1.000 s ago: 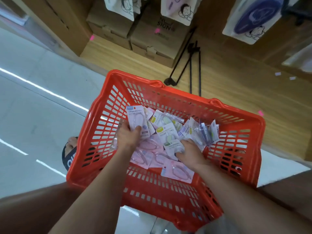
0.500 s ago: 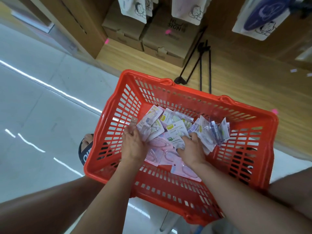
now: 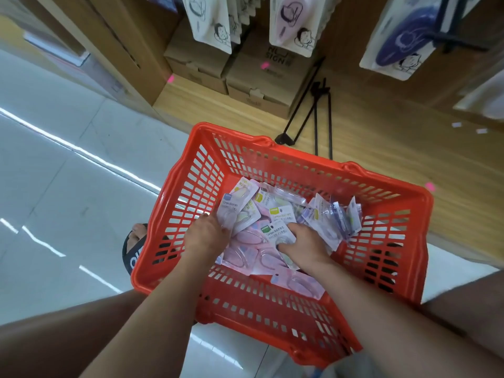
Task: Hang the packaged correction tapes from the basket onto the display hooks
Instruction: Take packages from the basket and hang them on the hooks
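A red plastic basket (image 3: 300, 160) sits in front of me with a loose pile of packaged correction tapes (image 3: 321, 216) in its bottom. Both hands are down inside it. My left hand (image 3: 206, 237) grips a purple-labelled pack (image 3: 231, 211) at the left of the pile, with another pack fanned behind it. In the middle, my right hand (image 3: 304, 245) pinches a green-labelled pack (image 3: 275, 231). Above, larger packs (image 3: 293, 23) hang from the display. A black display hook (image 3: 450, 34) sticks out at the top right.
Cardboard boxes (image 3: 253, 75) stand on the wooden base shelf (image 3: 381, 137), and loose black hooks (image 3: 317, 113) lie beside them. A sandalled foot (image 3: 135, 246) shows left of the basket on the white tiled floor (image 3: 68, 186). My knees frame the bottom corners.
My left hand lowered the pack it held up back toward the pile. My right hand shifted onto the green-labelled pack and took hold of it. The view tilted up toward the display.
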